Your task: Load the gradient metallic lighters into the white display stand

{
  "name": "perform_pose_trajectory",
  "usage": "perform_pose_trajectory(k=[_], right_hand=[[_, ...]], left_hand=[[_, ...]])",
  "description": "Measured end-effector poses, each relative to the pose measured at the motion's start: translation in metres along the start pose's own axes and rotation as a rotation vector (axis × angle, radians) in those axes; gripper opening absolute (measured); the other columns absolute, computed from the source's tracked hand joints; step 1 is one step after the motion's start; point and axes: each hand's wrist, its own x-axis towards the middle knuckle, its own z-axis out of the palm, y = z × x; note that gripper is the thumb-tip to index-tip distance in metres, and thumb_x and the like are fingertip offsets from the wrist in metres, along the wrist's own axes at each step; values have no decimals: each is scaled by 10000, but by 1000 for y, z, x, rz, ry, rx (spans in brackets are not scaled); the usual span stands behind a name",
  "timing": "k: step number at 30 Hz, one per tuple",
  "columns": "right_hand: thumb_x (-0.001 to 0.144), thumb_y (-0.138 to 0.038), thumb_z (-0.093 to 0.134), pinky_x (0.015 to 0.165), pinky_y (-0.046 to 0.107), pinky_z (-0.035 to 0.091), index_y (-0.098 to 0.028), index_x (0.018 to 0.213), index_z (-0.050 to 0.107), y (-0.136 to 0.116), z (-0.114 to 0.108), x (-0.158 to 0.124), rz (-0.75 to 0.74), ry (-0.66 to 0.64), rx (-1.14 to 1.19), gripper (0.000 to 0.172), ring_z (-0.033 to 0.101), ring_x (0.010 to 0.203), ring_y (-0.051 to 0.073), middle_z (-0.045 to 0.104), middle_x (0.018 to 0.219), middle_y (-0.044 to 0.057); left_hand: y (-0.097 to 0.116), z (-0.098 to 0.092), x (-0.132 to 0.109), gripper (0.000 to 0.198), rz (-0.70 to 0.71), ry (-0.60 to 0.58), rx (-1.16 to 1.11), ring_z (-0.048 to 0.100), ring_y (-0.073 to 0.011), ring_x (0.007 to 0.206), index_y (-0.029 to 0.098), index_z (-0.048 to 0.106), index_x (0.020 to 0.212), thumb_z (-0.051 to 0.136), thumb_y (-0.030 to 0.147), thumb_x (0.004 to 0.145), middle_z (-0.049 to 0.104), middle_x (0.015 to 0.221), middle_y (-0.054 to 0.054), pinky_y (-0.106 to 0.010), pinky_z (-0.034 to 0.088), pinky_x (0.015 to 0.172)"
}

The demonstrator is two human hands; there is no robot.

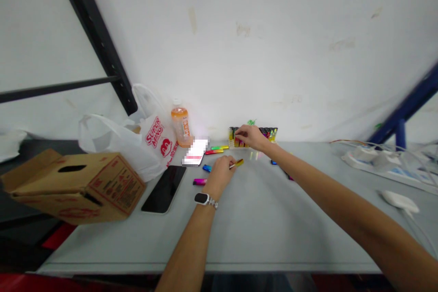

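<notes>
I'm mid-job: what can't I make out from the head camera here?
In the head view:
- Part of the rack: hidden behind the right hand; whether those fingers hold anything is unclear.
- One end of the yellow piece: covered by the left hand.
- The white item: its details are pixelated.
- The power strip: cut off by the right edge.

Row of lighters (273, 133) partly hidden behind the right hand (252, 136)
</notes>
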Motion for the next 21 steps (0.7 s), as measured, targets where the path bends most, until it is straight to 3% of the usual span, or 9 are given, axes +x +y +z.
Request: perform_pose_trajectory(k=[4,8,12,16,19,21], right_hand=[[831,-151,640,702,260,476,-147,925,755,2,-4,7,24,-81,39,149,634,701,146,729,835,54],[846,-151,622,765,300,467,-144,927,767,1,-8,10,-31,-142,-65,166,614,762,170,708,851,72],[874,-233,621,899,394,408,-177,956,786,-1,-8,1,-162,-33,-283,192,531,946,234,621,993,122],[901,-324,592,908,433,386,-206,1102,751,-11,-6,-15,-74,25,-334,282,475,1010,273,543,1028,134],[898,-406,590,932,436,381,-218,1266,650,-27,-3,-33,22,114,-233,417,472,1076,286,536,1119,141],[944,-483,486,934,392,398,-209,1249,636,-41,2,-48,97,200,-1,437,506,1075,252,558,1129,129]], left_hand=[[2,0,0,120,42,39,-1,656,-198,875,144,700,929,642,100,834,700,928,-89,-318,498,837],[5,0,2,118,93,161,-110,652,-188,876,155,696,917,637,98,831,697,934,-77,-320,505,837],[7,-1,5,99,46,275,-303,654,-163,777,158,680,889,680,137,793,702,879,-52,-287,521,739],[9,-1,6,154,5,329,-472,635,-140,648,165,656,888,719,245,772,684,753,-15,-251,507,621],[12,-1,6,265,-8,358,-540,639,-135,642,154,637,934,740,329,763,697,774,-29,-246,507,608],[14,0,5,294,27,362,-554,642,-133,656,150,630,961,739,340,765,712,808,-40,-250,509,625]])
